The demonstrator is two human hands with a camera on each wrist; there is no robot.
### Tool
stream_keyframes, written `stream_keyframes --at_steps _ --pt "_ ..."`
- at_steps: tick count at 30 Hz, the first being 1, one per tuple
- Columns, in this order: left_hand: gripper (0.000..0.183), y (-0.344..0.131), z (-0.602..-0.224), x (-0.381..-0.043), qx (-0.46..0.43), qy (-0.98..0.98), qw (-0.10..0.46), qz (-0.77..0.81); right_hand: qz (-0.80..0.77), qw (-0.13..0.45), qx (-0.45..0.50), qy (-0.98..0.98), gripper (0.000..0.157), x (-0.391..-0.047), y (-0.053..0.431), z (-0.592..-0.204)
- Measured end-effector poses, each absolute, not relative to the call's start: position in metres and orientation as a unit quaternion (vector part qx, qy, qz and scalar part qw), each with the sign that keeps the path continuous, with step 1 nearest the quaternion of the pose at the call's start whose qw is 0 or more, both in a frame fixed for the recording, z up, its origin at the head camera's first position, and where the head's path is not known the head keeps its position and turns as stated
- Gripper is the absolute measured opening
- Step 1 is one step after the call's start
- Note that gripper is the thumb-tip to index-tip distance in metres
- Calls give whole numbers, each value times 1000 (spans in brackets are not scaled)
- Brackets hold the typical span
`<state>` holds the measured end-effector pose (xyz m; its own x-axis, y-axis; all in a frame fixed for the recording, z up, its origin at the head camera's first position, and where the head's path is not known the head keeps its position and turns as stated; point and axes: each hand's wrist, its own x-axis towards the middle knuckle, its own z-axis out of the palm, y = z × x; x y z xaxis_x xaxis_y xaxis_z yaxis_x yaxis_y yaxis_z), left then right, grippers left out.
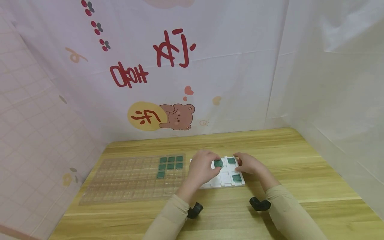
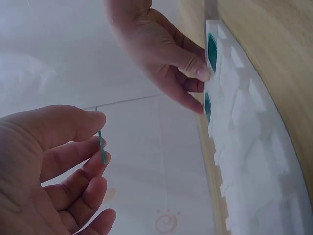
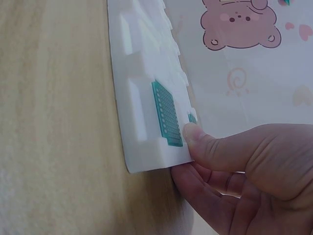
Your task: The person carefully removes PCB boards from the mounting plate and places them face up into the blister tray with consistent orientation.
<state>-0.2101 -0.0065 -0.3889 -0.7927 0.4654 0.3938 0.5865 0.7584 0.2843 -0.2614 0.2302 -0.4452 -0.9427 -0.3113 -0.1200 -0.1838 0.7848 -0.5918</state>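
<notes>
My left hand [image 1: 201, 168] pinches a small green circuit board [image 1: 218, 163] between thumb and fingertips, above a white tray [image 1: 216, 182]. Seen edge-on in the left wrist view, the board [image 2: 102, 148] is a thin strip standing apart from the tray. At the tray's right end, my right hand [image 1: 251, 165] holds the edge, with the thumb [image 3: 195, 137] on top and the fingers below. Two more green boards lie in the tray's pockets, one at the far right [image 1: 231, 160] and one at the near right [image 1: 236, 178]. My left hand hides part of the tray.
Left of the white tray lies a large clear plastic tray [image 1: 120, 181] with many compartments. Several green boards [image 1: 171, 159] sit at its right end. Both trays rest on a wooden table [image 1: 228, 213], with a printed white cloth [image 1: 234, 83] hanging behind it.
</notes>
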Motion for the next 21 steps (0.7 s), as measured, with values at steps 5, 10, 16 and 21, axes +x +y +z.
stream_keyframes --at_steps 5,10,16,21 --pt "24 -17 -387 -211 -275 -927 156 -200 -293 101 -134 941 63 -261 230 -446" --pt "23 -31 -392 -214 -269 -927 165 -205 -287 102 -134 943 64 -261 230 -446" --pt "22 -49 -399 -217 -264 -928 178 -195 -283 102 -136 944 64 -260 229 -443" --pt "21 -63 -404 -219 -252 -936 164 -181 -281 102 -136 945 63 -259 229 -442"
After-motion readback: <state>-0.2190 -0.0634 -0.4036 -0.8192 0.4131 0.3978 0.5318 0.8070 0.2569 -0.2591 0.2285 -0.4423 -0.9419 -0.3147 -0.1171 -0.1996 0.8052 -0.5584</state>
